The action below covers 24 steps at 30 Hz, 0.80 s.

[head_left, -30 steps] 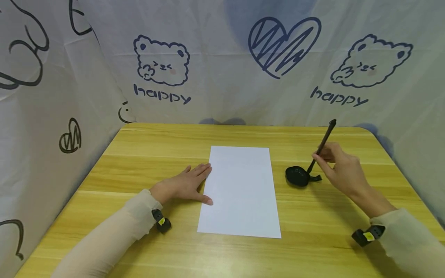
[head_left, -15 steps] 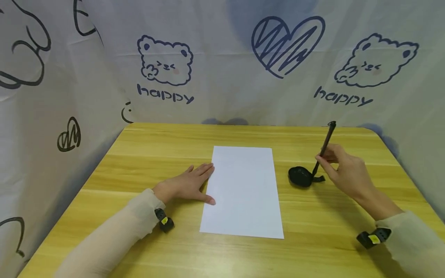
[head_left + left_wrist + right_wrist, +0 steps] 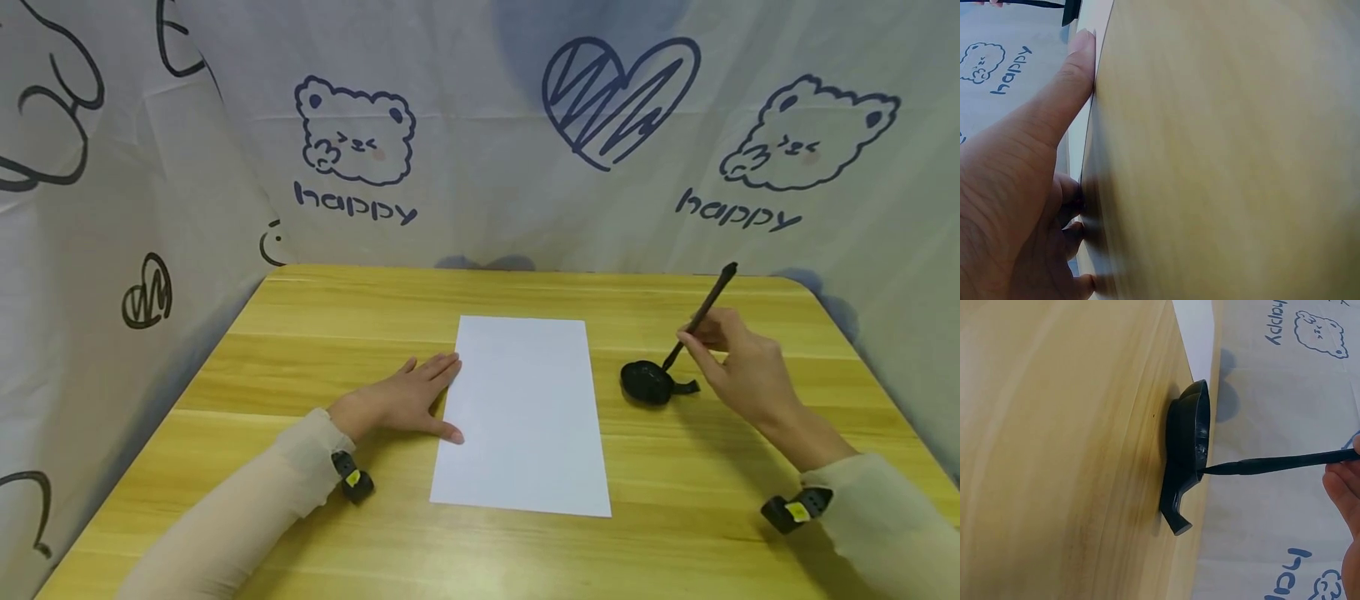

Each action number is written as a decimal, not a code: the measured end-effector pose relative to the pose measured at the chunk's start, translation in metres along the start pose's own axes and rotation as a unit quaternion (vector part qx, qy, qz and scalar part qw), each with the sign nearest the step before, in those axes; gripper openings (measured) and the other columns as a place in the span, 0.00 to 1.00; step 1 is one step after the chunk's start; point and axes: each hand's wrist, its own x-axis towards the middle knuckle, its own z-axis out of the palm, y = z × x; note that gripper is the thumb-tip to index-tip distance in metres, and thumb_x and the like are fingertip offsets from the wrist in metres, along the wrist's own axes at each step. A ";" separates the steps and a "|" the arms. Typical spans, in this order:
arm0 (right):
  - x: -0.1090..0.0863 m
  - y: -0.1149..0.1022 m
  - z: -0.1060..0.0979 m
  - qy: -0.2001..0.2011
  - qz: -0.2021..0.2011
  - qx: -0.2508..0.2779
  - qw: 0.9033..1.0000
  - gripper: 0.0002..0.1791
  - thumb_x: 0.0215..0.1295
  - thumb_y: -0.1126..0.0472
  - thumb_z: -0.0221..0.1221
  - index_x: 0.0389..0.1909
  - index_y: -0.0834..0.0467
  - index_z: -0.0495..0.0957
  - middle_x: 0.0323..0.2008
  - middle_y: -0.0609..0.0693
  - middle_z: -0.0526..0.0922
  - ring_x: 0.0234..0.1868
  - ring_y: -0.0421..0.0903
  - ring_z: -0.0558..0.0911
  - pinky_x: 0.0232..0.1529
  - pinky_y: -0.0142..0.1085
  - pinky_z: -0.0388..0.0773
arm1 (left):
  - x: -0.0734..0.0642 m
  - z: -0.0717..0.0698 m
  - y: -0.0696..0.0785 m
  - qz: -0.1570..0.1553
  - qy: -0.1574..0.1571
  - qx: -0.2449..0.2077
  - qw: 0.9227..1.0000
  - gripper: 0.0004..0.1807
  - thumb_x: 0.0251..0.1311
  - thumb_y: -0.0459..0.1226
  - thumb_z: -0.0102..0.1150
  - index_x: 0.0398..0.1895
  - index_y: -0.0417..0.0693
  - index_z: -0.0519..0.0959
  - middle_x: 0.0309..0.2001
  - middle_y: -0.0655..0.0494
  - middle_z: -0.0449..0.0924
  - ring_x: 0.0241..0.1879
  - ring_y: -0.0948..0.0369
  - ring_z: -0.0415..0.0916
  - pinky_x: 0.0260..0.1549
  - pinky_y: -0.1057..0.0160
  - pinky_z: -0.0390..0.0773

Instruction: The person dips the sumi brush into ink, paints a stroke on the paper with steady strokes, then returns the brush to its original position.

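Bottom left and bottom right: cream fabric sleeves (image 3: 225, 512), each with a small black wrist device bearing a yellow patch (image 3: 356, 485) at the cuff. Pale yellow wood-grain counter (image 3: 510, 558) fills the lower frame. Blank white rectangular paper sheet (image 3: 525, 417) lies flat on it, frame centre, long side running near to far. Left hand (image 3: 405, 402), left of centre: grip released, fingers spread, thumb and fingertips resting on the sheet's left edge. Right of the sheet, apart from it: round black glossy dish with a short curved handle (image 3: 1179, 434), sits on the counter, handle pointing right. Right hand (image 3: 750, 367), right of frame: grip pinching a slim dark-handled brush (image 3: 708, 304), held tilted, top end leaning to upper right, pointed tip at the dish rim. Far end, upper frame: whitish cloth backdrop (image 3: 480, 192) with dark line drawings, bears, heart, "happy" lettering.
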 end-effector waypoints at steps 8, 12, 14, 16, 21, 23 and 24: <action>-0.001 0.002 0.001 -0.013 -0.012 -0.011 1.000 0.22 0.49 0.75 0.71 0.45 0.66 0.73 0.32 0.55 0.84 0.30 0.52 0.86 0.29 0.45 0.80 | 0.000 -0.001 0.000 0.001 0.002 -0.002 1.000 0.65 0.52 0.74 0.50 0.79 0.45 0.36 0.79 0.51 0.30 0.76 0.54 0.30 0.71 0.43 0.35; -0.002 0.002 0.002 -0.021 -0.012 -0.011 1.000 0.22 0.49 0.75 0.71 0.45 0.66 0.73 0.32 0.55 0.84 0.30 0.52 0.86 0.29 0.45 0.81 | -0.001 -0.001 0.001 -0.002 -0.003 -0.003 1.000 0.65 0.51 0.74 0.50 0.79 0.46 0.35 0.78 0.52 0.30 0.76 0.54 0.29 0.71 0.43 0.34; -0.002 0.002 0.002 -0.024 -0.013 -0.010 1.000 0.22 0.50 0.75 0.70 0.45 0.66 0.73 0.32 0.55 0.84 0.30 0.52 0.86 0.29 0.46 0.81 | -0.001 0.000 0.000 -0.002 -0.003 -0.004 1.000 0.65 0.51 0.74 0.50 0.79 0.46 0.36 0.78 0.52 0.30 0.76 0.54 0.29 0.71 0.43 0.34; -0.003 0.002 0.001 -0.026 -0.014 -0.012 0.999 0.22 0.50 0.74 0.70 0.45 0.66 0.73 0.32 0.55 0.84 0.30 0.53 0.86 0.28 0.47 0.81 | 0.000 0.001 0.000 -0.005 -0.004 -0.001 1.000 0.66 0.50 0.75 0.50 0.79 0.47 0.35 0.78 0.53 0.29 0.76 0.55 0.29 0.71 0.44 0.34; -0.001 0.002 -0.001 -0.026 -0.022 -0.013 0.999 0.22 0.51 0.74 0.70 0.46 0.65 0.72 0.32 0.56 0.84 0.30 0.54 0.86 0.26 0.49 0.81 | 0.000 0.002 -0.001 -0.003 -0.001 -0.001 1.000 0.65 0.50 0.75 0.49 0.79 0.47 0.35 0.78 0.53 0.29 0.76 0.55 0.29 0.71 0.44 0.34; 0.000 0.001 -0.002 -0.026 -0.027 -0.013 0.999 0.22 0.52 0.73 0.70 0.46 0.66 0.72 0.32 0.56 0.85 0.30 0.54 0.86 0.26 0.49 0.81 | 0.000 0.001 -0.001 -0.003 -0.001 0.000 1.000 0.65 0.50 0.75 0.49 0.79 0.47 0.35 0.78 0.53 0.29 0.76 0.55 0.29 0.71 0.44 0.34; 0.000 0.001 -0.003 -0.027 -0.029 -0.014 0.999 0.21 0.53 0.73 0.70 0.46 0.65 0.72 0.32 0.56 0.85 0.30 0.54 0.86 0.26 0.49 0.81 | 0.001 0.001 -0.001 -0.003 0.000 0.000 1.000 0.66 0.50 0.75 0.49 0.79 0.47 0.35 0.78 0.53 0.29 0.76 0.55 0.29 0.71 0.44 0.34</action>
